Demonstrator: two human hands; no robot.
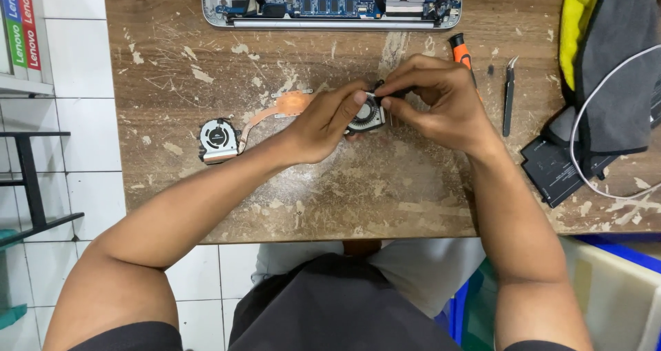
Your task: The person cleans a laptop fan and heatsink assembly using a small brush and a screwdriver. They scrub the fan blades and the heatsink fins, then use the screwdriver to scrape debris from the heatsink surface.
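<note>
We're counting 2 cooling fans: 1 [218, 140] lying on the desk w/ a copper heat pipe [279, 108], 1 [366, 113] in our hands. Also seeing 1 opened laptop [330, 3], 1 orange screwdriver [460, 51], 1 pair of tweezers [508, 96], 1 black battery [555, 167].

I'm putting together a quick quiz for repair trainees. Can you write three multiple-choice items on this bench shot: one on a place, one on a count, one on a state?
1. Where does the opened laptop lie on the table?
A. at the far edge
B. at the near edge
C. on the floor

2. How many cooling fans show?
A. one
B. two
C. four

3. What is the state of the fan at the middle?
A. lying untouched
B. held by both hands
C. mounted in the laptop

Key: 1 A, it sits at the top of the view, far from the person. 2 B, a free fan lies at the left, another is held. 3 B, the left hand and right hand both pinch it.
</note>
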